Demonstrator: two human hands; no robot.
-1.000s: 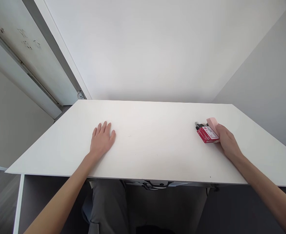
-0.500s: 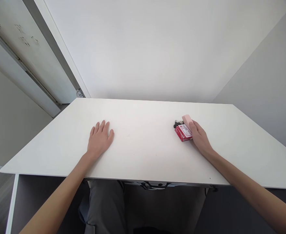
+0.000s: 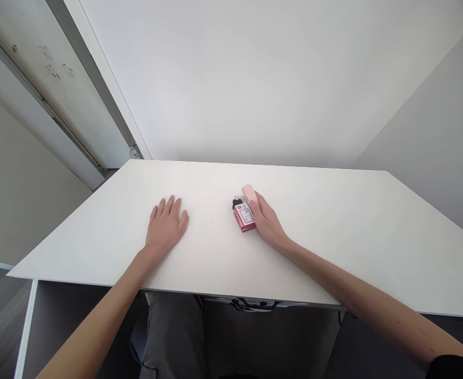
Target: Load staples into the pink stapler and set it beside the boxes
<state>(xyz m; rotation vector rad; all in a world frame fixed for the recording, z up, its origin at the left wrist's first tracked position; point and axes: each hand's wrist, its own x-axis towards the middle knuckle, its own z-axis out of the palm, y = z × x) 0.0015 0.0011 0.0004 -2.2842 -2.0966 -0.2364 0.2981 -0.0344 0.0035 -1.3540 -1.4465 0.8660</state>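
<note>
My left hand [image 3: 164,227] lies flat on the white desktop [image 3: 219,263], palm down, fingers spread, holding nothing. Near the middle of the desktop, my right hand [image 3: 269,221] is closed around a pale pink rounded block [image 3: 249,194], whose kind I cannot make out. Against the fingers of that hand sit stacked red-and-white small boxes [image 3: 244,217] with a white label on top. A small black-and-clear item [image 3: 237,201] pokes out beyond the boxes, beside the pink block. The right fingers are mostly hidden behind these things.
A white wall [image 3: 247,84] rises along the desktop's far edge, and a grey wall [image 3: 432,116] stands on the right. Below the front edge are a black cable [image 3: 255,304] and my leg in grey trousers [image 3: 174,331].
My right hand has moved left across the desktop, bringing the pink block, the red-and-white boxes and the black item with it. My left hand stays in place.
</note>
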